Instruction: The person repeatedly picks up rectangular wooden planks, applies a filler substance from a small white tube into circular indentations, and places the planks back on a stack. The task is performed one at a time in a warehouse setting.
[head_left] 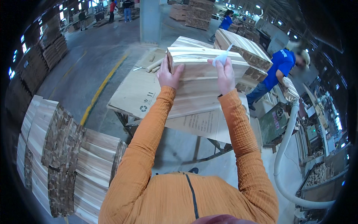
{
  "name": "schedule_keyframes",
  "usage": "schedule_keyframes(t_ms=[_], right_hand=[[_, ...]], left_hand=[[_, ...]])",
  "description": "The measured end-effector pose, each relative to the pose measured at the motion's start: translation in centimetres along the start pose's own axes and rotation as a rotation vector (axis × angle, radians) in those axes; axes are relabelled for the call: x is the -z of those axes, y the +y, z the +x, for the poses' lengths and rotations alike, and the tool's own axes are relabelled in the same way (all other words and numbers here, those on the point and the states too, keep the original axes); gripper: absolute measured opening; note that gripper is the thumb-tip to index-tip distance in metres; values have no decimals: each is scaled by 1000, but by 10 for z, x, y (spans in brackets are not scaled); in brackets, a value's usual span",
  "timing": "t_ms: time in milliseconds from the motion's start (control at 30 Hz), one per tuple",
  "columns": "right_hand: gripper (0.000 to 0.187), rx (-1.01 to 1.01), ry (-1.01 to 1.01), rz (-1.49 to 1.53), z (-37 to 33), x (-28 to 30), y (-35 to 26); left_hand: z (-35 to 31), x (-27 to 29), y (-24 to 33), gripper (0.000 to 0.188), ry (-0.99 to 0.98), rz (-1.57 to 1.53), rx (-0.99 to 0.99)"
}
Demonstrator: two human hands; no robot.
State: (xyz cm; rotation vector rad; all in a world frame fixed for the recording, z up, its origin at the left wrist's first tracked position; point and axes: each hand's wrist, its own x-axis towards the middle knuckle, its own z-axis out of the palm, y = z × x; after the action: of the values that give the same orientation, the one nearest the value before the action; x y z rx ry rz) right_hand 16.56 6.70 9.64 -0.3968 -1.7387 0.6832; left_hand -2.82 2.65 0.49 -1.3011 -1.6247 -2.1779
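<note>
Long pale wooden boards (201, 80) stand stacked on a cardboard-covered table (130, 91) in front of me. My left hand (170, 75) grips the left end of the top board, thumb on its near face and fingers round the end. My right hand (225, 74) is closed on a soft white pouch (220, 58) with a thin, tapered end sticking up. It is held at the top edge of the board. A thin white line runs along that edge between my hands; I cannot tell whether it is glue. Rolled cardboard tubes (155, 65) lie beside my left hand.
More board stacks (95, 156) stand at the lower left, and another (244, 48) lies beyond the table. A person in blue (280, 67) works at the right, near a green machine (273, 125) and a pale hose (278, 164). A pillar (150, 24) rises behind.
</note>
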Motion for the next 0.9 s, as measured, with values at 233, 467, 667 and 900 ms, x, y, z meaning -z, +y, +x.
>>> schedule_keyframes(t_ms=[233, 467, 667, 900], right_hand=[[15, 197, -107, -283, -2, -18, -5], [16, 68, -64, -126, 7, -16, -16], [17, 212, -171, -282, 15, -14, -2], [20, 93, -183, -48, 22, -8, -7]], left_hand=[[0, 0, 7, 85, -25, 50, -8], [1, 3, 4, 85, -41, 99, -1], [-2, 1, 11, 83, -42, 41, 2], [1, 1, 2, 82, 3, 41, -31]])
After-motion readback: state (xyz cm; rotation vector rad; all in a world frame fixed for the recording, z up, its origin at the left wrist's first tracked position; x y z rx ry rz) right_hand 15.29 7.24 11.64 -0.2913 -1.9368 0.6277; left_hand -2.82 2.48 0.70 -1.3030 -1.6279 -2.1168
